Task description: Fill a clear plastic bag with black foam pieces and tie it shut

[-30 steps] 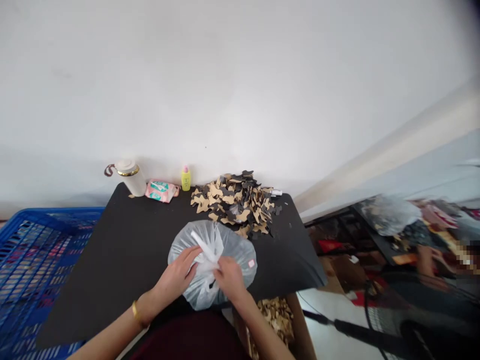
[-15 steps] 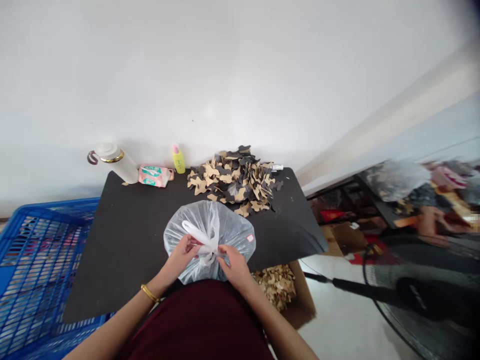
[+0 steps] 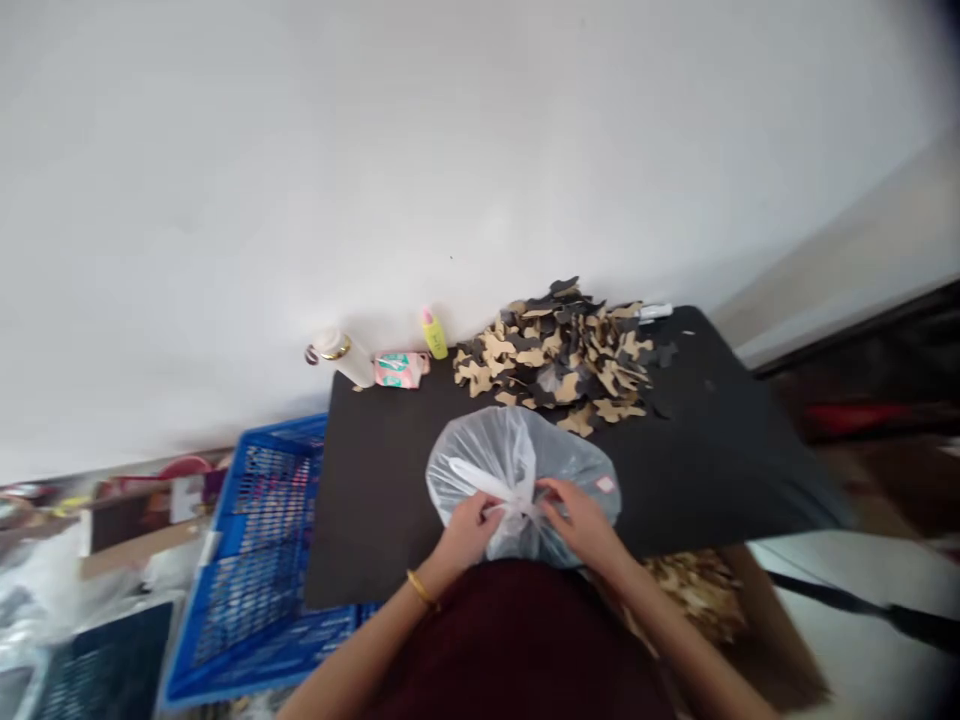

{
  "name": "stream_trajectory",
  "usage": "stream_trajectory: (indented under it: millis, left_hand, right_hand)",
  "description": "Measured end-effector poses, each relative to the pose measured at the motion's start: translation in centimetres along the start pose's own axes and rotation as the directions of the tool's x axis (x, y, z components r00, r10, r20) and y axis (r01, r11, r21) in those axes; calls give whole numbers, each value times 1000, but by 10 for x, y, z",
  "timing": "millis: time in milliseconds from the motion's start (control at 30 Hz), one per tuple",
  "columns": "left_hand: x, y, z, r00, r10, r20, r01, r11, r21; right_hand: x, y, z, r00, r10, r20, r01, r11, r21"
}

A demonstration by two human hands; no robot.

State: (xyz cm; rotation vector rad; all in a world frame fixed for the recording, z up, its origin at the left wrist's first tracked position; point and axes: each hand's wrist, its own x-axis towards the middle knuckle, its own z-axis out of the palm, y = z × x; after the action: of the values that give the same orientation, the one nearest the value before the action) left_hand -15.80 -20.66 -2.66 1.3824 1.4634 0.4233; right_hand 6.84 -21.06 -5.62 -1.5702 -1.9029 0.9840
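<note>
My fingertips are buried in the gathered neck of the plastic bag [image 3: 517, 470], whose contents stay unreadable through the film. My forearms run off the bottom edge. The room at far left is motion-blurred.

At frame centre the plastic bag [image 3: 525, 470] is thin, translucent and glossy, crinkled. The table [image 3: 375, 480] under it looks matt black and smooth. Lower left, the blue crate [image 3: 255, 560] is hard plastic lattice. The cut-out pieces [image 3: 562, 350] look like matt card.

A small home workshop — die-cut cardboard pieces [image 3: 564, 350] heaped on a black table [image 3: 375, 480], blue crate [image 3: 255, 560] alongside.
</note>
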Motion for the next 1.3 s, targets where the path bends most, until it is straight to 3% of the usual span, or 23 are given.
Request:
stream_trajectory:
  millis: [233, 367, 533, 667, 733, 800, 867, 900, 967, 1033, 1100, 1133, 1200, 1300]
  left_hand:
    - [2, -8, 2, 999, -45, 24, 49, 984, -174]
    - [-4, -1, -11, 995, -66, 69, 80, 971, -226]
    - [-43, 10, -59, 997, -80, 18, 81, 964, -253]
    - [-69, -1, -107, 986, -43, 160, 68, 986, -152]
    - [-63, -10, -126, 997, -37, 65, 48, 985, -168]
    - [-45, -12, -133, 991, -22, -129, 11, 996, -84]
    - [-22, -2, -122, 971, 113, -210, -92, 990, 107]
    - [-10, 8, -110, 956, 229, -185, -190, 960, 207]
    - [9, 33, -74, 873, 487, -23, -446, 816, 367]
    - [24, 57, -31, 735, 645, 208, -656, 601, 456]
    - [37, 69, 9, 630, 652, 422, -764, 423, 487]
    - [43, 68, 24, 602, 625, 497, -788, 363, 498]
    - [56, 53, 43, 607, 540, 583, -786, 300, 540]
    - [70, 14, 48, 681, 420, 600, -726, 275, 631]
  right_hand:
    - [-8, -11, -1, 989, -88, 122, 115, 964, -240]
    - [-4, -11, 0, 981, -153, 120, 184, 927, -326]
    - [-6, -1, -5, 979, -202, 2, 189, 912, -363]
    - [-19, -7, -8, 980, -201, -6, 190, 938, -290]
    - [-27, -17, -9, 973, -229, 26, 230, 956, -181]
    - [-36, -24, -10, 958, -283, 49, 286, 956, -63]
    - [-44, -21, -15, 956, -295, -11, 295, 956, 3]
    - [-47, -15, -18, 961, -260, -93, 262, 965, 7]
    - [-54, 8, -26, 944, -98, -316, 92, 995, -32]
    - [-58, 36, -32, 860, 65, -507, -131, 987, -97]
    - [-61, 60, -31, 805, 132, -578, -284, 942, -180]
    - [-61, 67, -27, 810, 141, -569, -322, 918, -231]
    - [-60, 72, -15, 870, 152, -469, -330, 887, -325]
    - [-58, 64, 6, 945, 170, -278, -274, 877, -395]
